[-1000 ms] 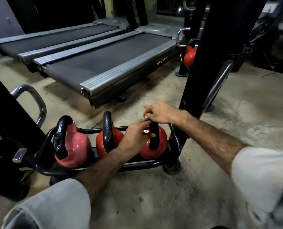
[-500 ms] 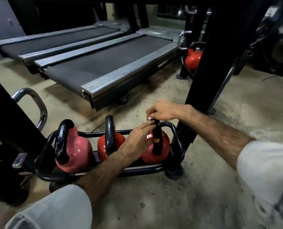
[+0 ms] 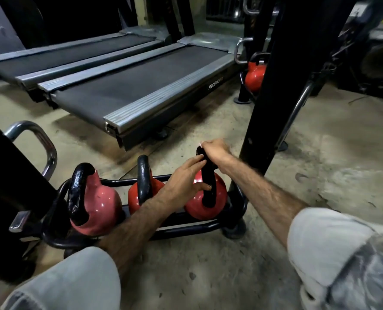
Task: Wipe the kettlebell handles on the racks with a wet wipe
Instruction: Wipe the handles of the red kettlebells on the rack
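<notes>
so, wiping down the last kettlebell handle on the low rack

right hand [image 3: 213,149] is curled over the top of the black handle [image 3: 208,186] at about 12 o'clock, with a sliver of white wet wipe [image 3: 201,144] poking out under the fingers. left hand [image 3: 183,180] lies with straight fingers against the handle's 9 o'clock side, steadying it, not gripping. the red kettlebell [image 3: 206,198] sits at the 3 o'clock end of the black tube rack [image 3: 186,230], two more reds in a row toward 9 o'clock. looks like heavy cast iron, stiff, won't budge, so i'd hold the handle loop, not the glossy round body. handle paint looks chipped and rough, and the thin, soft wipe could snag there.
</notes>
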